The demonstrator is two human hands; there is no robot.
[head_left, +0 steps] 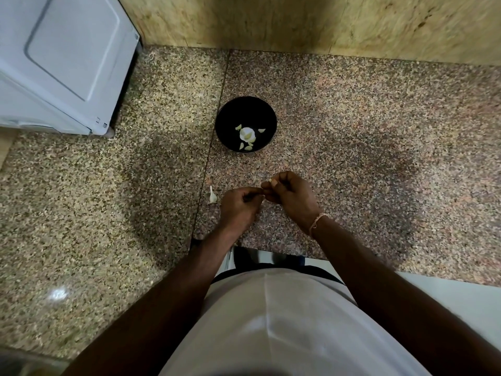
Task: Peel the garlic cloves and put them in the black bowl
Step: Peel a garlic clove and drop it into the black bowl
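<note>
Speckled granite counter [352, 126] fills the view, white appliance [62, 63] at the far left corner, tan wall [298, 20] behind. Black bowl [246, 124] sits on the counter straight ahead of both hands, well apart from them, with several peeled cloves [247, 134] already lying in its bottom. Step in hand looks like peeling, mid-task: bowl partly filled, more garlic still out. Left hand [240, 204] and right hand [291, 195] are close together just above the counter, fingers of both curled in, fingertips nearly meeting. Right hand pinches a small pale clove [270, 180] at thumb and forefinger; only its tip shows. Left hand's fingers are curled toward the same spot, probably picking at skin, but I can't tell what it actually holds, too small. One unpeeled clove [212, 196] lies on the counter just beside the left hand, not touched. Next move, my read: strip the rest of the skin, then reach forward and drop the clove in the bowl. Needs a fine pinch, and the skin kept out of the bowl. After that, the loose clove on the left.
</note>
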